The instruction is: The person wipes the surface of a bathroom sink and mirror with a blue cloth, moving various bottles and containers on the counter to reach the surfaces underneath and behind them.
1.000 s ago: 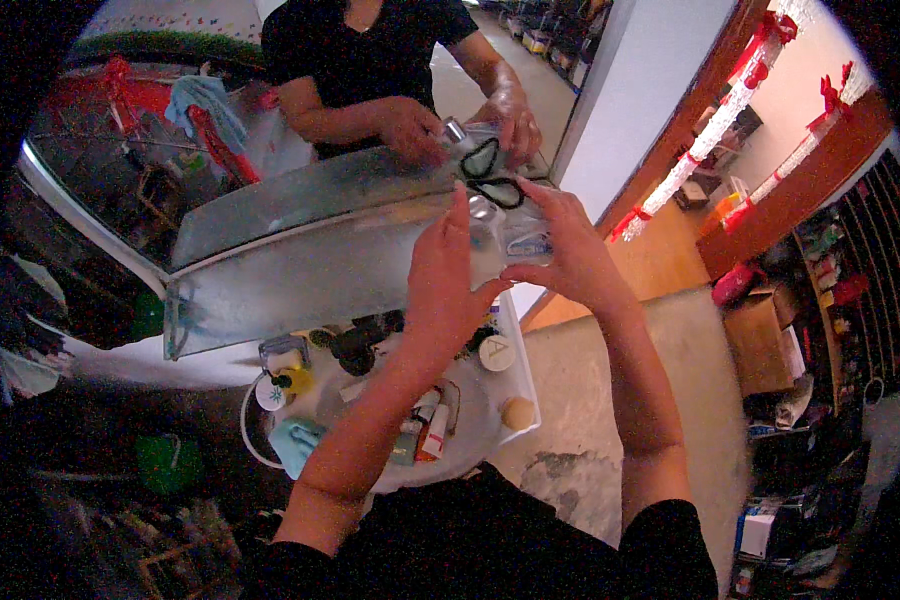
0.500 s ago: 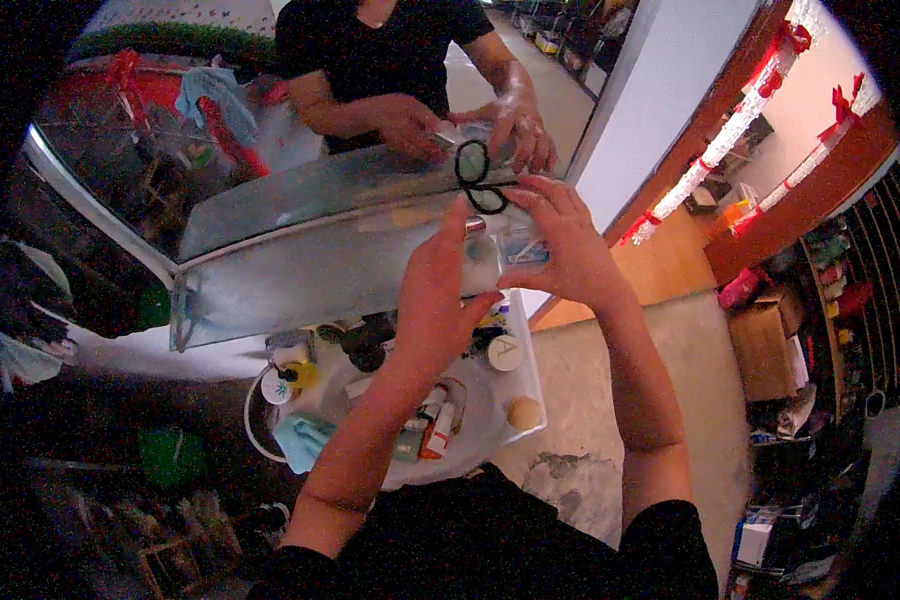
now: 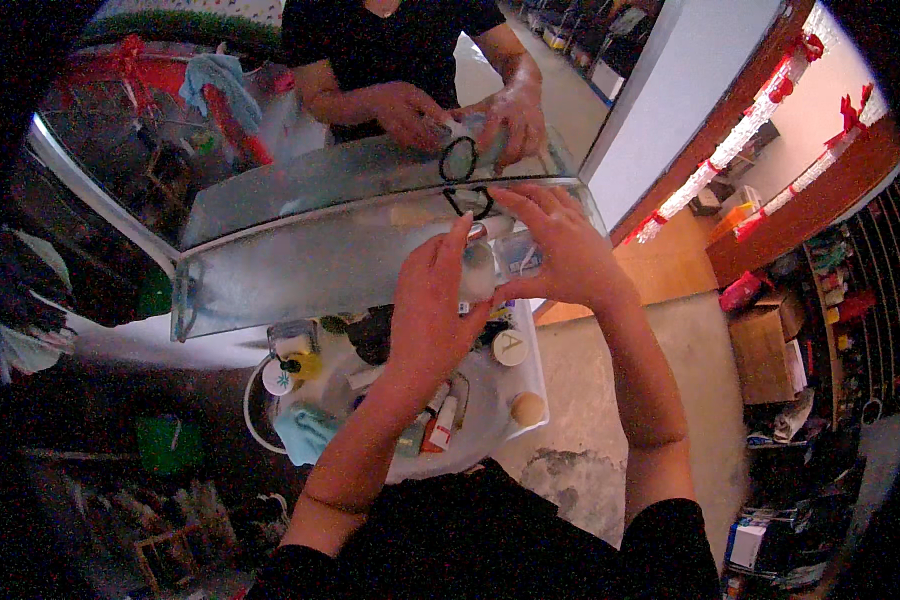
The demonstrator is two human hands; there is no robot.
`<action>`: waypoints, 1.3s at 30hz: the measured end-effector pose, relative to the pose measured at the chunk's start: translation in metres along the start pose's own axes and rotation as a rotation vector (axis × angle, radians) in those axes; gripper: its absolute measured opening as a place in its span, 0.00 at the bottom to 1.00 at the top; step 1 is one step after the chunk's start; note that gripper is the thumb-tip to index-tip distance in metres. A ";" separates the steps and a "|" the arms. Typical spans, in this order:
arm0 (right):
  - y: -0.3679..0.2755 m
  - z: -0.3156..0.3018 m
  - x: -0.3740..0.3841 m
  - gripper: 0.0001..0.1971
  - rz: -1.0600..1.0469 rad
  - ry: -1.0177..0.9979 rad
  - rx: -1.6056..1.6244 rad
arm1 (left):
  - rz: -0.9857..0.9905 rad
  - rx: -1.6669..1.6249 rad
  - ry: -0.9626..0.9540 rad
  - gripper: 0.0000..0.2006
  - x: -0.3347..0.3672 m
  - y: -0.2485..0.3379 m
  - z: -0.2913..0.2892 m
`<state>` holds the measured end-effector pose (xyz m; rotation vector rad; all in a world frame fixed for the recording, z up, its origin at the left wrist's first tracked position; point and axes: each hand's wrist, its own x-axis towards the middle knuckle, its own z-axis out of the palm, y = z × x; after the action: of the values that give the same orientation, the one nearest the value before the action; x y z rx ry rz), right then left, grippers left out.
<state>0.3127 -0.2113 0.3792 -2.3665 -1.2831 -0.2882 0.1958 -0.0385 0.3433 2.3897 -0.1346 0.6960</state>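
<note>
Both my hands are over the right end of a glass shelf (image 3: 290,275) that runs along a mirror. My left hand (image 3: 432,315) curves round the left side of a whitish translucent jar (image 3: 478,268), its thumb low and its fingers pointing up. From the other side my right hand (image 3: 565,250) wraps a small clear box (image 3: 520,255) with white sticks inside, side by side with the jar. Just beyond my fingertips a black cord loop (image 3: 468,203) lies on the shelf against the mirror, which doubles it. My palms hide parts of both containers.
Below is a white basin (image 3: 480,400) with tubes (image 3: 440,425), a pump bottle (image 3: 298,365), a teal cloth (image 3: 308,432), a round white lid (image 3: 510,347) and a tan ball-like object (image 3: 527,408). A doorway (image 3: 670,250) opens at right; shelving (image 3: 840,300) stands beyond it.
My hands and the containers between them have shifted slightly. The black cord loop now looks flatter and a little further left. The whole view has tilted a little.
</note>
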 end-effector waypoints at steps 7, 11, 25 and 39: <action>-0.005 0.005 -0.002 0.52 -0.052 -0.016 0.097 | -0.026 -0.034 0.008 0.43 -0.006 0.006 -0.008; -0.023 -0.003 -0.009 0.49 0.002 -0.050 0.108 | -0.022 -0.085 -0.059 0.43 -0.010 -0.002 -0.010; -0.098 0.106 -0.181 0.36 0.118 0.201 0.185 | 0.214 -0.221 -0.159 0.32 -0.153 -0.015 0.001; -0.073 0.297 -0.219 0.46 0.249 -0.349 0.134 | -0.415 -0.145 -0.507 0.38 -0.301 -0.137 0.132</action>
<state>0.1249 -0.2022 0.0530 -2.4968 -1.0907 0.2902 0.0342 -0.0326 0.0264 2.2992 0.0975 -0.1127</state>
